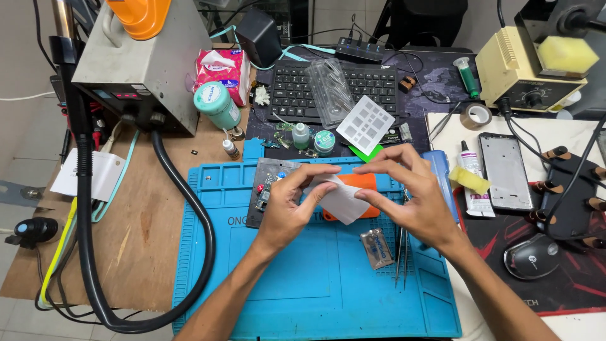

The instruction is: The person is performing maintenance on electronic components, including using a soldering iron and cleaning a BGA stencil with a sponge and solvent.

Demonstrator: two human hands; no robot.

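Both hands are meeting over the blue mat (315,278) on the desk (142,233). Left hand (287,202) is pinching the left edge of a white paper sheet (341,201) between thumb and fingers. Right hand (410,196) is pinching its right side, with the fingers curled over the top. One sheet is being held, just above the mat, with its long side running left to right and one corner pointing down toward the person. An orange thing (360,183) is lying right behind the sheet, and the hands are hiding most of it. One small circuit board (268,189) is sitting on a grey plate just beside the left hand. One small silver packet (377,247) is lying on the mat below the sheet, with thin tweezers (401,249) next to it. One black keyboard (297,88) is resting farther back, with a clear plastic tray (331,91) on top of it.
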